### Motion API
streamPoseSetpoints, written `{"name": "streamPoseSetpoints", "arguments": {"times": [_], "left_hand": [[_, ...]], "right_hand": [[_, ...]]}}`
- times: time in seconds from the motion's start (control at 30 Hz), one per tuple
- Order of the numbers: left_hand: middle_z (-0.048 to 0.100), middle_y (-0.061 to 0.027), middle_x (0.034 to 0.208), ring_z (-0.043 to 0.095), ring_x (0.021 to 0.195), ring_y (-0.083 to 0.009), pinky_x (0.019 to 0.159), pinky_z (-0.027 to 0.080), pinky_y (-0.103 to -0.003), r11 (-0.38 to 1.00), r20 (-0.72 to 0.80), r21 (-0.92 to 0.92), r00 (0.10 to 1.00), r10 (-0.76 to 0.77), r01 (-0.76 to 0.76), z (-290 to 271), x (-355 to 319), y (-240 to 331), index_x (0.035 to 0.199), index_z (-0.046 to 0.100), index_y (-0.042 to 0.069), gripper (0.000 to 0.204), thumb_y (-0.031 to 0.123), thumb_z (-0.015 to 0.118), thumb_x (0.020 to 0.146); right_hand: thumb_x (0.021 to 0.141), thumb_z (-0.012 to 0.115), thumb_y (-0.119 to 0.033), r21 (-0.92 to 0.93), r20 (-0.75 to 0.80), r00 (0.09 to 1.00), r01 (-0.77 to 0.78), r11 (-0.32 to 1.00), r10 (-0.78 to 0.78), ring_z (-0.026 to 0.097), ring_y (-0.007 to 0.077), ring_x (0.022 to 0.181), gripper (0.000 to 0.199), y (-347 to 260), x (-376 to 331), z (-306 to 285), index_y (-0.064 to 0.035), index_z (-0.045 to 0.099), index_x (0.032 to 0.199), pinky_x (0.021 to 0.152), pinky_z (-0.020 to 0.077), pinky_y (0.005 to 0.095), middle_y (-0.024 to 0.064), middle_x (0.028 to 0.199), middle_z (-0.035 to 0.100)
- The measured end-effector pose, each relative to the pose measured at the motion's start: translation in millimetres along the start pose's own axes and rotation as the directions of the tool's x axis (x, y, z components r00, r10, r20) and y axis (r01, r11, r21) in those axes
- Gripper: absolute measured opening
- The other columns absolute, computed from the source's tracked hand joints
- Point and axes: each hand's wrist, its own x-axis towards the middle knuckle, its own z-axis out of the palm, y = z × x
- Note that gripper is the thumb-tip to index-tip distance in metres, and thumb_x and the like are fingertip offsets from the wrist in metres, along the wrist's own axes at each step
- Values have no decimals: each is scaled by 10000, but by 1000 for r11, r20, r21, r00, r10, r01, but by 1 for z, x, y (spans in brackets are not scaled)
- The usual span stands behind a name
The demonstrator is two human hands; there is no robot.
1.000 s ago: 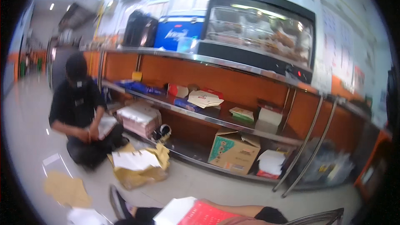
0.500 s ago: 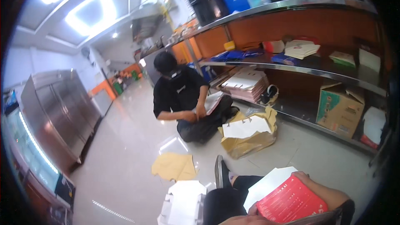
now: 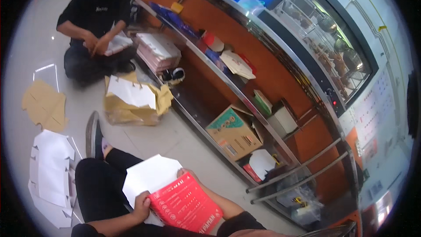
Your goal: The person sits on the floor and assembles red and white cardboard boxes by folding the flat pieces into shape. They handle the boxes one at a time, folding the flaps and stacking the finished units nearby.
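Note:
A cardboard box (image 3: 186,202), red with white print on one panel and plain white on the open flap, lies over my lap. My left hand (image 3: 141,206) pinches the red panel's left edge, its fingers closed. At the panel's far edge, beside the white flap, my right hand (image 3: 186,174) grips the same box; some of its fingers are hidden behind the card. White flat box blanks (image 3: 50,162) lie on the floor left of my legs.
Across from me a co-worker (image 3: 98,26) sits holding a folded box (image 3: 117,44). Between us stands a brown paper wrapper (image 3: 138,115) of white blanks. Brown paper (image 3: 44,105) lies at left. A metal shelf (image 3: 232,87) runs along the right, with a carton (image 3: 234,134) on its lower level.
My view has swung to the right, so the co-worker and the box now appear farther left. My left hand, mostly hidden before, now shows on the red panel's edge.

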Motion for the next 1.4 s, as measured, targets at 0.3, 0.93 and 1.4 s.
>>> {"name": "streamPoseSetpoints", "arguments": {"times": [0.3,0.93,1.4], "left_hand": [[474,-82,753,471,695,-206,659,385,-293,996,59,-27,995,-78,79,-29,5,-3,808,492,11,255,265,476,813],[582,-213,917,550,910,-361,784,453,-420,-46,-599,753,655,-460,656,-306,-41,-2,999,562,15,323,190,562,727],[618,-150,923,616,737,-218,654,539,-343,460,-450,109,456,-768,881,-346,-38,44,1047,579,-34,414,140,700,691]], "right_hand": [[801,536,-218,-115,-42,998,-43,992,38,527,121,612,178,-19,4,14,-54,556,734,543,441,259,32,664,556],[731,554,-37,-633,594,717,696,338,-364,551,279,866,165,-198,14,194,-30,564,896,768,435,347,126,910,549],[777,544,-81,-502,719,672,681,534,-181,571,239,828,114,-95,44,198,-61,584,881,739,456,340,75,872,570]]}}
